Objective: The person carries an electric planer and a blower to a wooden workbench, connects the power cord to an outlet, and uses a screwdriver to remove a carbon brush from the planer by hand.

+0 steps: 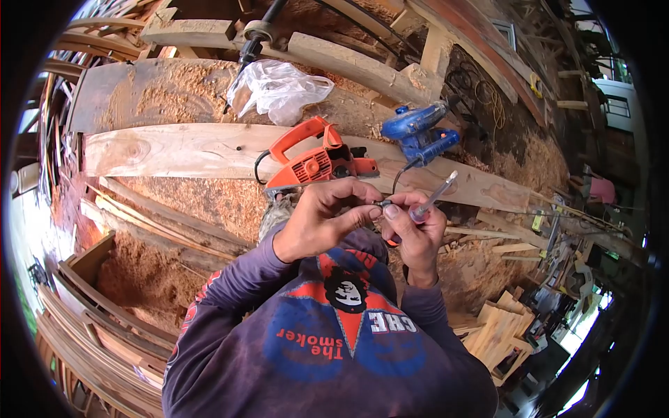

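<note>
In the middle of the head view, my left hand (324, 219) pinches one end of a small dark part (382, 204) between thumb and fingers. The fingertips of my right hand (416, 226) close on the other end of that part. A thin clear tube-like tool (437, 195) with a pale tip also sticks up from the right hand, held among its fingers. Just beyond my left hand, an orange electric planer (311, 161) lies on a long wooden board (188, 150). The fingers hide much of the small part.
A blue power blower (420, 132) rests on the board at the right, its cord running toward me. Behind the planer is a clear plastic bag (279, 90). Wood shavings cover the bench (167, 83) and ground. Offcuts (498, 334) are piled at lower right.
</note>
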Action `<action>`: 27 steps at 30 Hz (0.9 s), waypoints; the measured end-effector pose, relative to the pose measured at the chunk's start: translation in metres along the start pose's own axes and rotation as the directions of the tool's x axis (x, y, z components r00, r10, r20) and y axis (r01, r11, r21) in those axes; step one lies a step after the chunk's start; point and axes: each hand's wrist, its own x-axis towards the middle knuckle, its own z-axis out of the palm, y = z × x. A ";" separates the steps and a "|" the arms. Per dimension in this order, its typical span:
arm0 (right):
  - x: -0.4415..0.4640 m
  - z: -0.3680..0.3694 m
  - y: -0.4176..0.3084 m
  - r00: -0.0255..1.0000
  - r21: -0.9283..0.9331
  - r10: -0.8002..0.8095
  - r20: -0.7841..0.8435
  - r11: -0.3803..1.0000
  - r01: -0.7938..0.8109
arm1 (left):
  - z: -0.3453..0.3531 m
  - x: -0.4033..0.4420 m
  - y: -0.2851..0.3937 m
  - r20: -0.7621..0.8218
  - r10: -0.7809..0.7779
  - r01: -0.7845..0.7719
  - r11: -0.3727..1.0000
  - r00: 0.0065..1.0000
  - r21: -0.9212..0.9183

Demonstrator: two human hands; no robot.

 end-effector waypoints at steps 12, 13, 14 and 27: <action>0.006 0.005 -0.007 0.999 0.085 0.041 0.001 0.996 -0.041 | -0.009 0.007 -0.009 0.044 -0.051 0.057 0.986 0.998 -0.156; 0.006 0.004 -0.007 0.999 0.084 0.043 0.002 0.995 -0.043 | -0.010 0.008 -0.009 0.042 -0.052 0.058 0.986 0.998 -0.158; 0.006 0.002 -0.008 1.000 0.110 0.017 0.016 0.994 -0.019 | -0.011 0.009 -0.007 0.060 -0.091 0.102 0.973 0.994 -0.206; 0.006 0.003 -0.009 0.983 0.019 -0.178 0.047 0.984 0.177 | -0.011 0.015 -0.019 0.276 -0.184 0.305 0.809 0.943 -0.503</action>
